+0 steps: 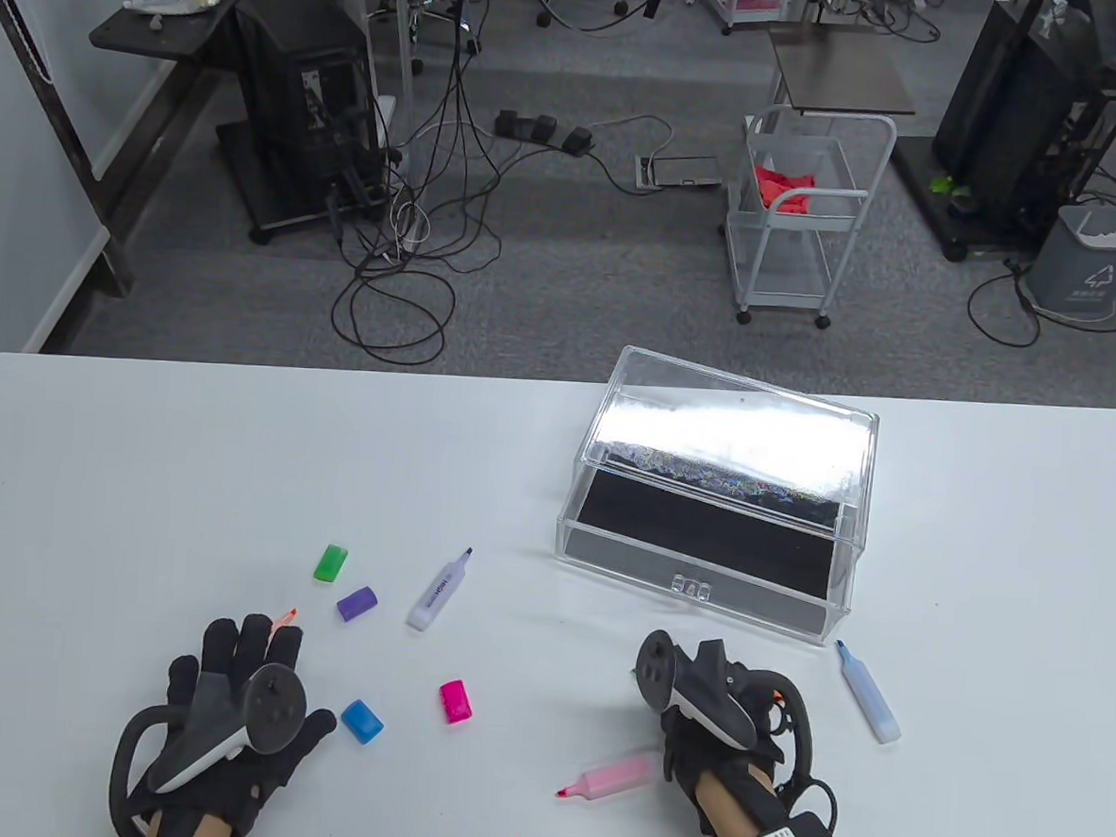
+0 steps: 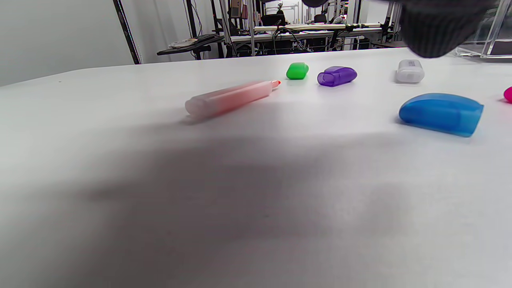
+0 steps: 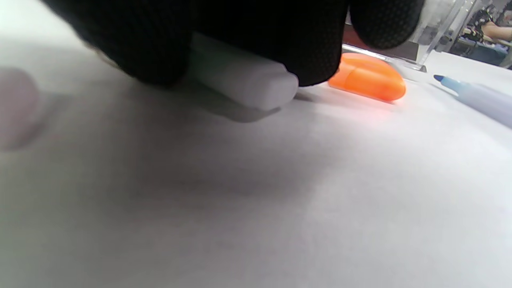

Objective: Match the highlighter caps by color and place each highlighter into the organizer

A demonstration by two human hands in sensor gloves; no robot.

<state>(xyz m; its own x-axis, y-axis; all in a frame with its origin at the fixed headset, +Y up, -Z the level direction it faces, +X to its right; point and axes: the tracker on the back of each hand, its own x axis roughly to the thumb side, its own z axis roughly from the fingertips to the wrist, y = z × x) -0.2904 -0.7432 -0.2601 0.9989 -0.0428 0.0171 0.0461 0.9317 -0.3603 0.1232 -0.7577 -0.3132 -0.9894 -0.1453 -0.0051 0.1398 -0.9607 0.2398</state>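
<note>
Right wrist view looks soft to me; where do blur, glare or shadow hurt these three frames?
Right wrist view: the gloved fingers fill the top, dark and out of focus; the orange cap is soft. Left wrist view: a broad shadow darkens the near table; the orange highlighter is slightly blurred. Table view: glare whitens the lid of the clear organizer.

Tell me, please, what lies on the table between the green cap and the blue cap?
The purple cap lies between the green cap and the blue cap, nearer the green one, as the table view shows.
</note>
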